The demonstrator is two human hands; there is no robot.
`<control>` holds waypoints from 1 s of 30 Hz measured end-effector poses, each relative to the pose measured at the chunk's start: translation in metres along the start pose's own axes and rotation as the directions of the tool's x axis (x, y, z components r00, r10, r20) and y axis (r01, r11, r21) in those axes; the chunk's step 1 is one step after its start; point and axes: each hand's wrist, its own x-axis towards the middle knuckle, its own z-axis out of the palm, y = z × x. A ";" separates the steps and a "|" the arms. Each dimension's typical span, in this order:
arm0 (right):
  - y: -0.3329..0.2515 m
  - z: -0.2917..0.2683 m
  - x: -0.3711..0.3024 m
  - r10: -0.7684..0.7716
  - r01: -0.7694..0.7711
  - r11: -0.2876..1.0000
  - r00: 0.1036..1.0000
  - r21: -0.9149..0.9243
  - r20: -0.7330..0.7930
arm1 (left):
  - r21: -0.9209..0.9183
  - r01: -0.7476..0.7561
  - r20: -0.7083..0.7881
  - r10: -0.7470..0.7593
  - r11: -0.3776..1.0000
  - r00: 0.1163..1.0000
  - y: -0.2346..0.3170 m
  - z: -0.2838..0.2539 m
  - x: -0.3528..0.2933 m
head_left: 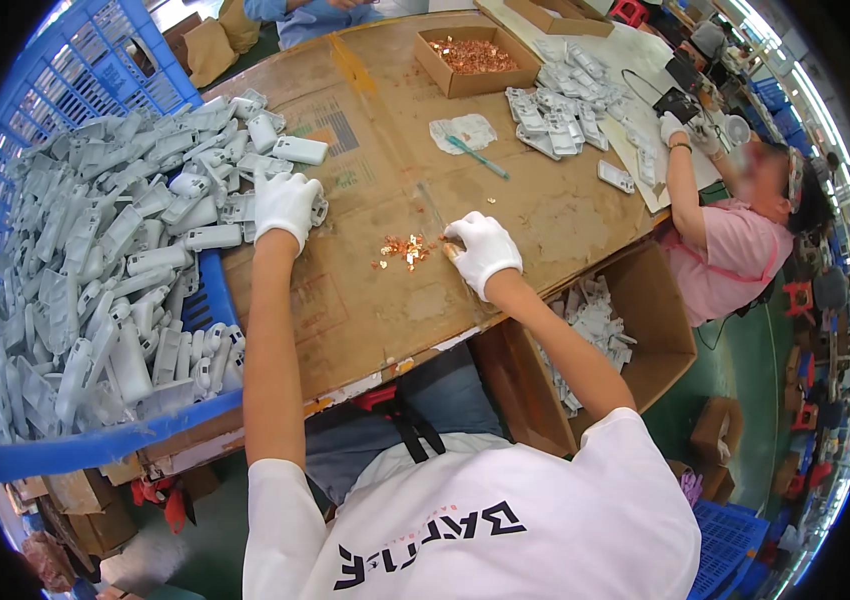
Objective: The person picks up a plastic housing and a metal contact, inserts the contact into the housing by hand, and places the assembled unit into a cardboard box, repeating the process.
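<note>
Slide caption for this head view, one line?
Gloved left hand at a heap of pale casings, gloved right hand beside copper-coloured pieces on a cardboard-covered table.

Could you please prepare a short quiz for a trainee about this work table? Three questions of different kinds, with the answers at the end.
1. True or false: the green pen lies in the blue basket.
2. Which of these is nearest to the right hand?
A) the green pen
B) the loose copper pieces
C) the blue basket
3. Fill the gap: the ____ hand is at the pile of pale plastic cases.

Key:
1. False; the green pen lies on the table, away from the basket.
2. B.
3. Left: the left hand is at the pile's right edge.
</note>
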 end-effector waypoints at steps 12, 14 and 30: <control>-0.016 -0.014 0.012 0.079 -0.027 0.988 0.933 -0.151 0.350 | -0.873 0.402 0.289 -0.372 0.277 0.882 0.070 -0.020 -0.111; -0.015 -0.013 0.019 0.017 0.054 0.985 0.915 -0.163 0.404 | -0.910 0.369 0.406 -0.230 -0.188 0.884 0.097 -0.018 -0.153; -0.111 -0.020 -0.140 -0.540 0.411 0.764 0.829 0.498 0.145 | -0.890 0.449 0.436 -0.428 -0.075 0.792 0.159 -0.071 -0.268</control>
